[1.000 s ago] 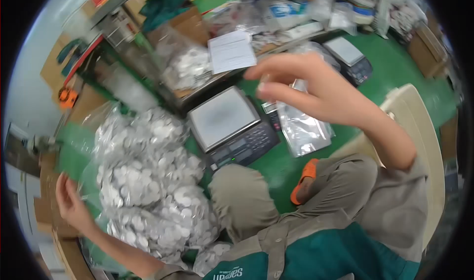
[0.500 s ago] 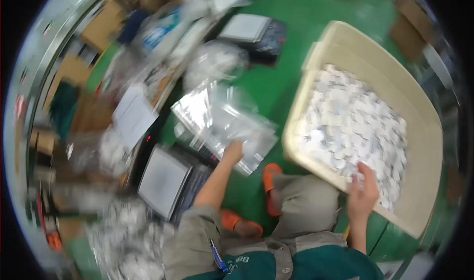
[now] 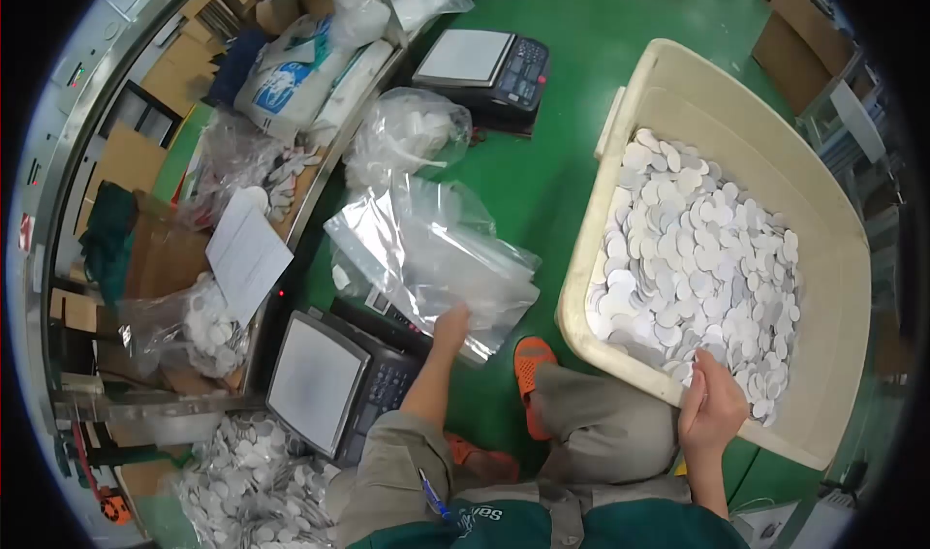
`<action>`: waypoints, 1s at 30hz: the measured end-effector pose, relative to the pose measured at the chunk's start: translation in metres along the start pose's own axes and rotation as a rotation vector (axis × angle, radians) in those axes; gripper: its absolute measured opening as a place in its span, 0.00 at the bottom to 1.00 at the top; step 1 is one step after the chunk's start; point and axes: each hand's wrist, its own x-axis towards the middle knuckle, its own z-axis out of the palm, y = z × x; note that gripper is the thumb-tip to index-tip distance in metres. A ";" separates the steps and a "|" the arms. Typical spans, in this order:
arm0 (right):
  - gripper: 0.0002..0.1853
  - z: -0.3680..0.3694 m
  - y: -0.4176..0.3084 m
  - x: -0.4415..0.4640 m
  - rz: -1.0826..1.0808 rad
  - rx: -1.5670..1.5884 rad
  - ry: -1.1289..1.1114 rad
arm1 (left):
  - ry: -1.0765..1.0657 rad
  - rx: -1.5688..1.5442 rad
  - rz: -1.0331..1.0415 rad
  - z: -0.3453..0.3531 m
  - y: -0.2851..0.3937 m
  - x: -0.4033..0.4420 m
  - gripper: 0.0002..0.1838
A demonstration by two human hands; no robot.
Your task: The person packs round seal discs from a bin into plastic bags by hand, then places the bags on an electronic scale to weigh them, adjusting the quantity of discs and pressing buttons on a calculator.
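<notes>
We had our left hand [image 3: 450, 328] closed on the near edge of the clear plastic bags [image 3: 475, 263], which lay between the nearer digital scale [image 3: 318, 379] and the cream tub [image 3: 620, 355]. Our right hand [image 3: 713, 406], fingers curled, was at the tub's near rim, beside the heaped white discs [image 3: 693, 268]; we could not tell whether it held any. A bag of discs [image 3: 257, 481] sat below that scale in our view.

Left hand [image 3: 451, 329] has moved to clear bags [image 3: 426, 253], right hand [image 3: 713, 409] to the tub [image 3: 830, 302].
</notes>
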 end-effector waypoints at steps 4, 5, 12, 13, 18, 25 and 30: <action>0.10 -0.001 -0.002 0.001 -0.010 -0.049 -0.024 | 0.202 -0.186 0.142 -0.075 0.021 0.013 0.10; 0.09 0.000 -0.002 0.001 -0.018 -0.021 -0.005 | 0.209 -0.281 0.104 -0.095 0.024 0.018 0.09; 0.12 -0.010 -0.007 0.013 -0.147 0.330 -0.071 | 0.528 -0.332 0.200 -0.309 0.076 0.049 0.14; 0.19 -0.021 -0.018 0.024 -0.220 0.328 -0.158 | 0.654 -0.312 0.264 -0.345 0.094 0.046 0.15; 0.51 -0.026 -0.096 0.104 -0.567 0.601 -0.081 | 0.798 -0.313 0.467 -0.481 0.187 -0.005 0.13; 0.42 -0.002 -0.161 0.180 -0.245 1.200 -0.178 | 0.832 0.168 0.292 -0.535 0.225 -0.073 0.14; 0.29 -0.044 -0.171 0.184 -0.153 1.273 -0.400 | 0.811 0.214 0.283 -0.514 0.217 -0.078 0.14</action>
